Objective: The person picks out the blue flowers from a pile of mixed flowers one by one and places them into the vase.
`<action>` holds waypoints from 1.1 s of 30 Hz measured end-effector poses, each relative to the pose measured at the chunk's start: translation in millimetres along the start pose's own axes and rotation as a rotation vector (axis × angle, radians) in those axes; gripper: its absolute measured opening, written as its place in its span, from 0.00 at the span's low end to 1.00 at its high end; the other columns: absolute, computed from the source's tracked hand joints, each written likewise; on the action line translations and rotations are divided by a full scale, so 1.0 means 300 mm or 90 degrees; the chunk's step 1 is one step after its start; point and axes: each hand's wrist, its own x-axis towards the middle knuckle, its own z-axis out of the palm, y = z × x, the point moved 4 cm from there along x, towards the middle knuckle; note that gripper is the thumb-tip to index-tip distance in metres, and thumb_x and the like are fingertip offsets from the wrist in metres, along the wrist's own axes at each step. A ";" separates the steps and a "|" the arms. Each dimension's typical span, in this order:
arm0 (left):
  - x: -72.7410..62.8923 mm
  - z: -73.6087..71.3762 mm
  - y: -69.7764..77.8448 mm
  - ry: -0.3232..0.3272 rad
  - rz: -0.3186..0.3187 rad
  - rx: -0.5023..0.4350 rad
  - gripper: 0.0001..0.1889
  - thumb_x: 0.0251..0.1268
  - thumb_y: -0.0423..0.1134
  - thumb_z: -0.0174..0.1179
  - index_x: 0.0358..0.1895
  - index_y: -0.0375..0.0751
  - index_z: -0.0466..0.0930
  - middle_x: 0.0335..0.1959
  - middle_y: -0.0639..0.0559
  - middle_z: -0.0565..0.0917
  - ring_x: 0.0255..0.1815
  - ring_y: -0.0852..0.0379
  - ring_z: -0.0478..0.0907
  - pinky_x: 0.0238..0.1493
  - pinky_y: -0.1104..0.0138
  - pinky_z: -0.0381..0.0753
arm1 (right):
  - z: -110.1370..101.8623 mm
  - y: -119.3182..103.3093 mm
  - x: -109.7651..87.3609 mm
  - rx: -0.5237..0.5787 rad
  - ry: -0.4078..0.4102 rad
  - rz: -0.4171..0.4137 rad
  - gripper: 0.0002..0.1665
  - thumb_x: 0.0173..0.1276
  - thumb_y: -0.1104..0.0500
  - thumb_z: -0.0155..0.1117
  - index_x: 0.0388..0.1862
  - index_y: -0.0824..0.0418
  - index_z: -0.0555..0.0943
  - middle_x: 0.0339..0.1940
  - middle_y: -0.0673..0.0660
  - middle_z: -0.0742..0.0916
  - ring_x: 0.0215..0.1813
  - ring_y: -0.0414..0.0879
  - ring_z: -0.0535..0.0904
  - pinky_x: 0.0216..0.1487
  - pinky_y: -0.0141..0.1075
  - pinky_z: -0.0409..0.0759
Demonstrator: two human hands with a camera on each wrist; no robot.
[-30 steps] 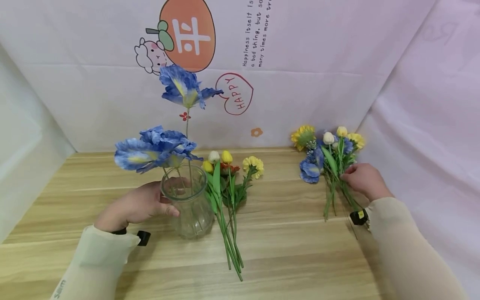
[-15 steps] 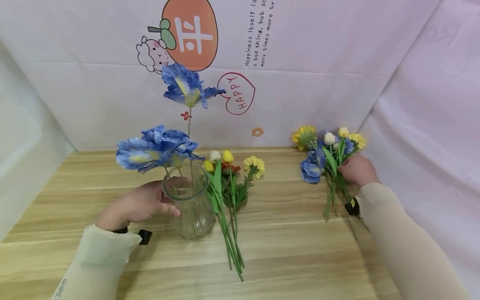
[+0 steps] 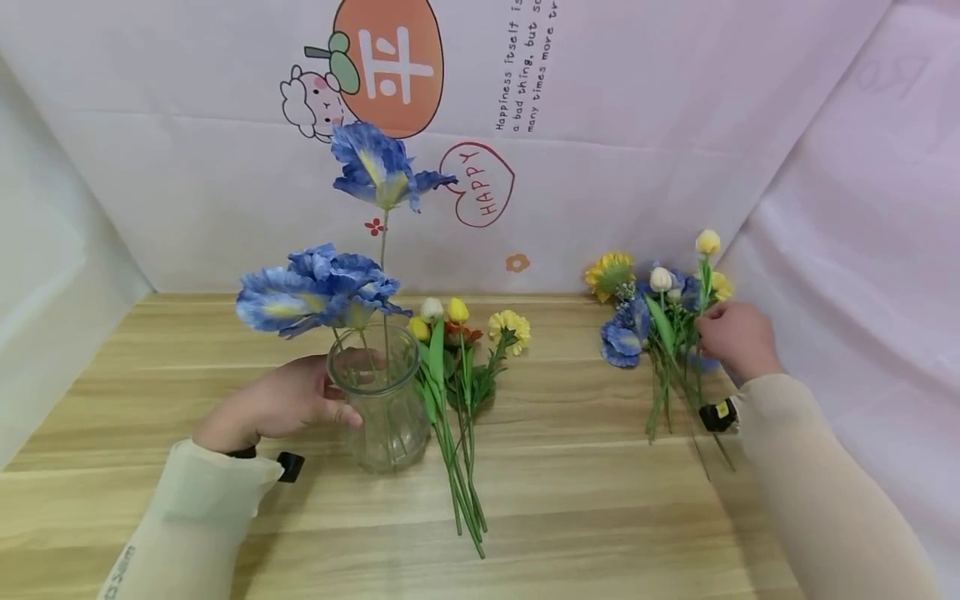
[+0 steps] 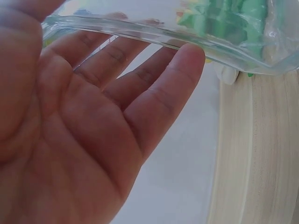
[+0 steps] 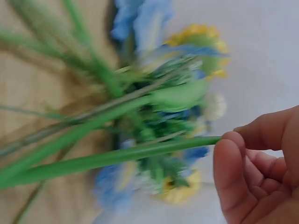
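Note:
My left hand (image 3: 281,402) holds the ribbed glass vase (image 3: 392,433) from its left side, fingers behind the glass and thumb in front. Large blue irises (image 3: 318,292) stand in the vase. In the left wrist view the fingers (image 4: 140,77) touch the clear glass. My right hand (image 3: 741,342) pinches the green stem of a yellow tulip (image 3: 707,242) between thumb and fingertips. In the right wrist view that stem (image 5: 140,151) runs left from the fingers. The tulip's head stands a little above the mixed flowers (image 3: 648,321) at the right.
Beside the vase lies a bunch of tulips (image 3: 442,392) with a yellow carnation-like bloom (image 3: 510,331) and a red flower. A printed white cloth (image 3: 600,183) hangs behind the wooden table (image 3: 585,517), with white cloth (image 3: 862,317) at the right too.
My right hand has moved in among the flowers and then slightly right, with the yellow tulip lifted up out of the bunch. The left hand stays on the vase.

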 end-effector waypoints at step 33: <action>-0.005 -0.004 0.004 -0.002 0.006 -0.024 0.39 0.61 0.47 0.71 0.74 0.45 0.65 0.68 0.40 0.73 0.61 0.41 0.75 0.57 0.47 0.77 | 0.421 -0.795 -0.387 0.279 -0.180 -0.206 0.06 0.75 0.57 0.62 0.40 0.60 0.82 0.24 0.53 0.84 0.26 0.51 0.84 0.25 0.41 0.83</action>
